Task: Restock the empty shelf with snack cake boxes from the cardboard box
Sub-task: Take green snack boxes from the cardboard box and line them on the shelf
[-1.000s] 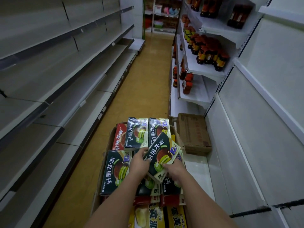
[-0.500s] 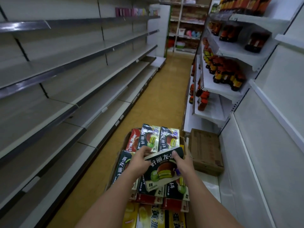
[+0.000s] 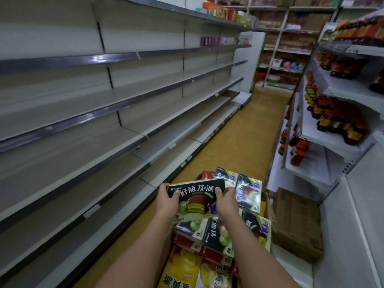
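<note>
Compared with half a second back, the snack cake box (image 3: 196, 199) has come up a bit higher and now sits flat and level, printed front facing the camera, where before it was tilted; the view has swung up and left too, so more of the bare shelves (image 3: 116, 113) on the left show. The left hand (image 3: 167, 201) grips the box's left end, fingers curled over the top edge; the right hand (image 3: 226, 201) grips the right end the same way; the box hangs just above the pile in the cardboard box (image 3: 268, 206). Counting what's visible: one box held, roughly six dark green-cake boxes (image 3: 248, 190) below it, a few red ones (image 3: 207, 175) peeking out, and about two yellow boxes (image 3: 182, 271) nearest the camera; exact totals are hard to tell. One closed carton (image 3: 297, 223) sits on the right-hand bottom shelf. The room is a shop aisle with a yellow-brown floor (image 3: 245, 142); bottles (image 3: 336, 119) crowd the white shelves on the right.
</note>
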